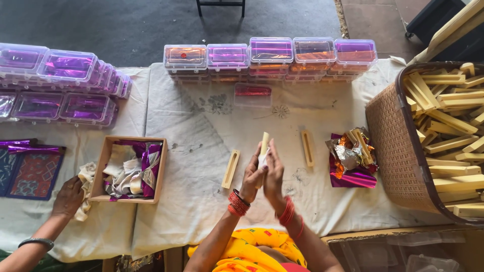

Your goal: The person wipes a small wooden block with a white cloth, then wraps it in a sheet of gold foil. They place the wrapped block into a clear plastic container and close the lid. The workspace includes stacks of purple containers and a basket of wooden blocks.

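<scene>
Nearest to us, our left hand [251, 176] and right hand [275, 175] are raised together over the white cloth [201, 166], palms facing each other and almost touching. Both are loosely curled, fingers nearly straight and pointing away from us, and between them they grip a pale wooden stick [263, 143] that stands upright, its top end poking out above the fingertips. A scrap of white wrap [262, 160] shows between the palms; we cannot tell which hand holds it.

Just left of our hands a slotted wooden block [231, 168] lies on the cloth, and a second block [307, 148] lies just right of them. Further right sits a crumpled heap of foil [351, 158], magenta, silver and orange, with a few sticks resting on it. Beyond that, at the right edge, a brown basket [388, 136] is heaped with more sticks.

To the near left, another person's hand [68, 196] rests on a pale rag [86, 189] beside an open cardboard box [107, 156] filled with purple and silver foil.

Further off, one red-filled clear case [252, 95] lies alone on the cloth. Behind it, along the far edge, runs a row of stacked clear cases [270, 58] holding purple and orange foil, and more purple-filled cases [60, 83] are piled at the far left.
</scene>
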